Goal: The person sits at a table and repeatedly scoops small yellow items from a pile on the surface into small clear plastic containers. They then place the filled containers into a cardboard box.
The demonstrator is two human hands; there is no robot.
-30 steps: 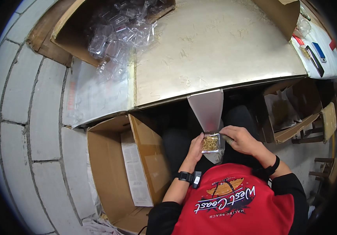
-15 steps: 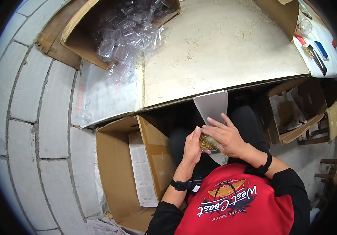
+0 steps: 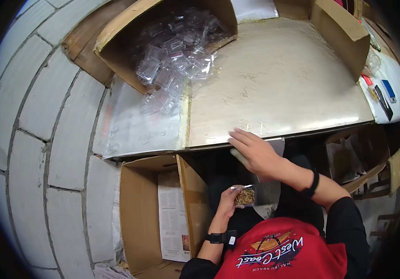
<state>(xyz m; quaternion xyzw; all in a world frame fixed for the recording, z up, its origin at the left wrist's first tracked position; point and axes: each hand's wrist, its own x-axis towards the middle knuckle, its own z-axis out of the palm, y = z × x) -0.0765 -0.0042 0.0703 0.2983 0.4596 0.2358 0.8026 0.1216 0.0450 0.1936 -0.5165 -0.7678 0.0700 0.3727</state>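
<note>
Plastic box: clasped by left hand, still below table
Right hand: fingers loose, released from box, now raised at table's near edge

Over the link, I wear a red shirt with white lettering and an orange picture. Black sleeves flank it, dark trousers beyond. Beside its left edge, a black wrist strap with a white-marked module; ahead of its right, my plain black band and right hand's drab thumb cover.

grey block wall, wooden stool
</note>
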